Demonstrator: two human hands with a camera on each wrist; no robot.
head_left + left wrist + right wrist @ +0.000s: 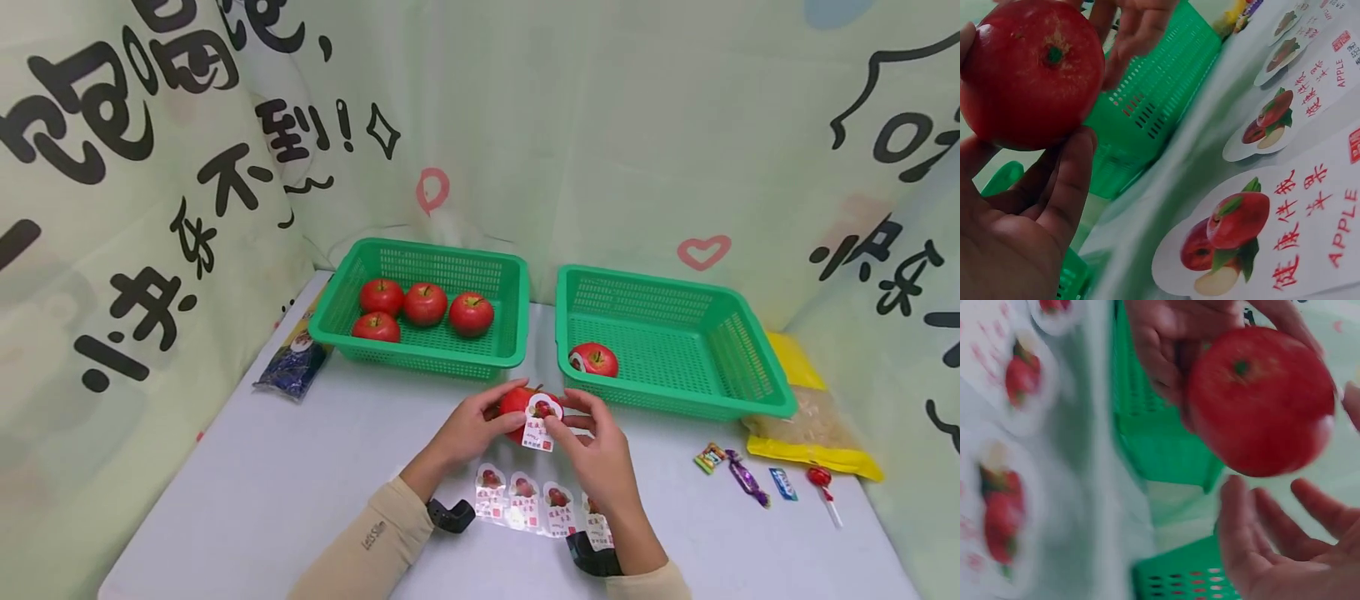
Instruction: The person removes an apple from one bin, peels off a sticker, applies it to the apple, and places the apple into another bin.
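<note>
The apple (517, 406) is gripped above the desk (300, 475) by the left hand (468, 429) while a label (540, 423) is pinched by the right hand (592, 446) — creasing is likely if pressed unevenly.

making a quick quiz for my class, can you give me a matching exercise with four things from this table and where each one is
Things:
1. apple with a label
2. four apples
3. label sheet
4. sweets

Places:
a. in the left basket
b. on the table below the hands
c. held in the left hand
d. on the table, front of the yellow bag

Pairs: 1-c, 2-a, 3-b, 4-d
</note>
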